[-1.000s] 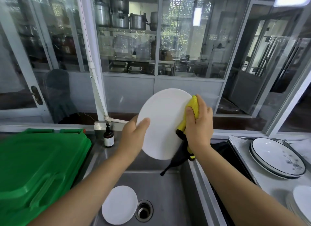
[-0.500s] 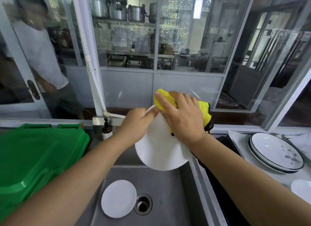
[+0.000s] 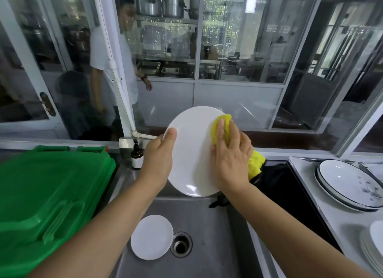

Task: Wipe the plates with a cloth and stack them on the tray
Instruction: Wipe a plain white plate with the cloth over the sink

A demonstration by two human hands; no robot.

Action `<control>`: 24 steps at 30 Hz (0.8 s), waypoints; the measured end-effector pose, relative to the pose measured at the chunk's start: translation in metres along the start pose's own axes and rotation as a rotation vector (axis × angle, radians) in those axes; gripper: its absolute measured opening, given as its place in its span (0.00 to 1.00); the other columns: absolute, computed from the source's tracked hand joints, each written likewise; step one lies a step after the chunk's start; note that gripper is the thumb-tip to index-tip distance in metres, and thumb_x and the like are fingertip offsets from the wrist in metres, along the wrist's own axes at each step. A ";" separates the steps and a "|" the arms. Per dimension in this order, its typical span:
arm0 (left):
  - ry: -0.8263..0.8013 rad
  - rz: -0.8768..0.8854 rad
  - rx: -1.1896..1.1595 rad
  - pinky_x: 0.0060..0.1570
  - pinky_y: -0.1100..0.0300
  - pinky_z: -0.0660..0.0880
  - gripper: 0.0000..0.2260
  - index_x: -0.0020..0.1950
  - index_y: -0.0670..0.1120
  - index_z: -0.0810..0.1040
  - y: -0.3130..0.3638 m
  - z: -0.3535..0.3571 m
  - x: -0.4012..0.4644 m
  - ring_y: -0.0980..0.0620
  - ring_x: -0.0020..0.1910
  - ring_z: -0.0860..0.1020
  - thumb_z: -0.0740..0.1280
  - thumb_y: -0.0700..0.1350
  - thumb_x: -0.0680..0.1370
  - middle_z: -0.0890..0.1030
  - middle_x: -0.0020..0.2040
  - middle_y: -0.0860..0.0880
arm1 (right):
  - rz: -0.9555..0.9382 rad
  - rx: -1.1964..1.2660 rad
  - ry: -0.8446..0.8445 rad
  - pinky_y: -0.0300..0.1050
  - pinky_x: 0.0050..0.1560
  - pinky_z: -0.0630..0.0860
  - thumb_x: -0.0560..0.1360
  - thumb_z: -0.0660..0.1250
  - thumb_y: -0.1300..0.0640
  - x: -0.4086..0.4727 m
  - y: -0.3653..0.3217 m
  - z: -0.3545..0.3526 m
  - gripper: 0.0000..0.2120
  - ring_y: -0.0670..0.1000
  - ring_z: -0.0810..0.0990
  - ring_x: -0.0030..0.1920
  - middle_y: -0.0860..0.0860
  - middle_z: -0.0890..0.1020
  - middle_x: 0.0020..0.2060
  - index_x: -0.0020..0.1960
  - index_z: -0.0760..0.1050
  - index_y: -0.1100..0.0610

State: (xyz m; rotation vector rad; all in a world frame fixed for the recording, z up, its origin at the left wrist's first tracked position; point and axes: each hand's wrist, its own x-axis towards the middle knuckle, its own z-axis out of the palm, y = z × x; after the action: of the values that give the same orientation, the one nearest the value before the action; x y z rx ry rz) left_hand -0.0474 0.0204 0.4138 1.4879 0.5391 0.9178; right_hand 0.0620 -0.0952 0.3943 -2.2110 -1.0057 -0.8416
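Over the sink [image 3: 217, 246] — white plate [image 3: 192, 151] (face toward camera) tilted upright.

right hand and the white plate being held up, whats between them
A yellow cloth lies between the right hand and the round white plate, pressed to its face, in the head view.

Soft, even daylight is filling the scene, with no hard shadows showing. A ceiling light [image 3: 250, 0] is glowing bright through the glass panels [image 3: 238, 39], which are throwing back hazy reflections. A small glare spot is shining on the white plate [image 3: 192, 153]. Wide-angle distortion is bending the window frames [image 3: 116, 70] towards the edges, where detail is softening.
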 end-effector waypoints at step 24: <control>0.178 -0.141 -0.163 0.29 0.64 0.77 0.15 0.38 0.55 0.82 -0.008 -0.023 0.015 0.60 0.35 0.82 0.62 0.57 0.79 0.84 0.36 0.60 | -0.077 0.187 -0.043 0.53 0.57 0.67 0.78 0.55 0.56 0.008 0.041 -0.003 0.23 0.62 0.66 0.55 0.61 0.71 0.63 0.72 0.66 0.57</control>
State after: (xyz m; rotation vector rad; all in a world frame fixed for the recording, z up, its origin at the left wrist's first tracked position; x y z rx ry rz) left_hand -0.0552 0.0472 0.4077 1.2132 0.6734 0.9648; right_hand 0.0986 -0.1164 0.3925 -2.0515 -1.1477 -0.7052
